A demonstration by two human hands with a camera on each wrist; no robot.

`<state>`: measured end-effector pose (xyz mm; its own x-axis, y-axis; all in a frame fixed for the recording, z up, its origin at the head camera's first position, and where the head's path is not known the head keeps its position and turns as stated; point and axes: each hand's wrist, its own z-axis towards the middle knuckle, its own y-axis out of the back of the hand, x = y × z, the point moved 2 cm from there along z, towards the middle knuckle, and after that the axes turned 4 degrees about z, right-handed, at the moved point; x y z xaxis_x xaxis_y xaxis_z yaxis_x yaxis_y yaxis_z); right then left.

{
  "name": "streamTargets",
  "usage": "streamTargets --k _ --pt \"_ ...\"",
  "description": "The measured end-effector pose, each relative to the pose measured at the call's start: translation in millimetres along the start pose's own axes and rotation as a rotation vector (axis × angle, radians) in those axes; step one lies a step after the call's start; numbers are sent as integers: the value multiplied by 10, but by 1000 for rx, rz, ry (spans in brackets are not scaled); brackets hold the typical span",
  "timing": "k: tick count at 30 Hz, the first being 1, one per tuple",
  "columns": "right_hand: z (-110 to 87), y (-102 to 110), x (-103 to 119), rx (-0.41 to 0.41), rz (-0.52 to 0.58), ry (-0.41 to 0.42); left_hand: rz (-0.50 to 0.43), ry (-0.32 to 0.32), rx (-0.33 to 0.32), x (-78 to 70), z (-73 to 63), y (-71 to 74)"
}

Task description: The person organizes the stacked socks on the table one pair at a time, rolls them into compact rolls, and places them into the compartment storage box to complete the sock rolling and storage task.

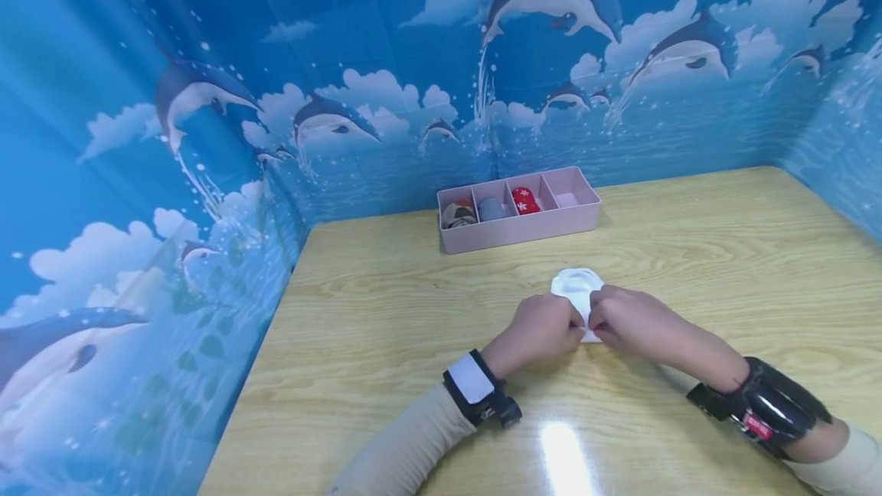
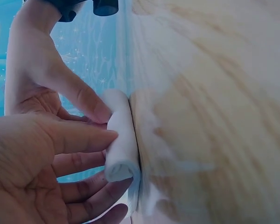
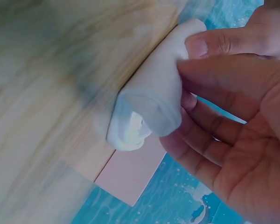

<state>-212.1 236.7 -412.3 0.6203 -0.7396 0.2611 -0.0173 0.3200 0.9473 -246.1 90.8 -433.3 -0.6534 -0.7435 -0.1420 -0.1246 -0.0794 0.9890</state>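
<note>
A white sock [image 1: 576,282] lies flat on the table with its rounded end pointing away from me, and its near end is coiled into a roll. My left hand [image 1: 542,323] pinches the left part of this roll, and my right hand [image 1: 628,318] pinches the right part, close beside it. In the left wrist view the rolled sock [image 2: 122,144] shows a spiral end, with thumb and fingers of both hands along it. The right wrist view shows the roll [image 3: 156,84] touching the table, its flat part curving underneath. My hands hide some of the sock in the head view.
A pink divided box [image 1: 520,233] stands at the back of the wooden table [image 1: 386,289]. Its compartments hold a patterned roll [image 1: 458,213], a grey roll [image 1: 491,209] and a red roll [image 1: 525,200]; the rightmost compartment [image 1: 567,198] shows its bare bottom. A dolphin-print curtain [image 1: 386,159] hangs behind.
</note>
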Motion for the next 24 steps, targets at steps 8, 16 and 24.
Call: streamTargets --k 8,16,24 --pt "-8 -74 -41 26 -29 5 -33 -6 -19 18 4 14" --pt "7 -64 -59 0 -29 10 10 1 -36 -16 5 32" --pt "8 -63 -79 12 16 -36 52 -103 -49 -40 -19 28"
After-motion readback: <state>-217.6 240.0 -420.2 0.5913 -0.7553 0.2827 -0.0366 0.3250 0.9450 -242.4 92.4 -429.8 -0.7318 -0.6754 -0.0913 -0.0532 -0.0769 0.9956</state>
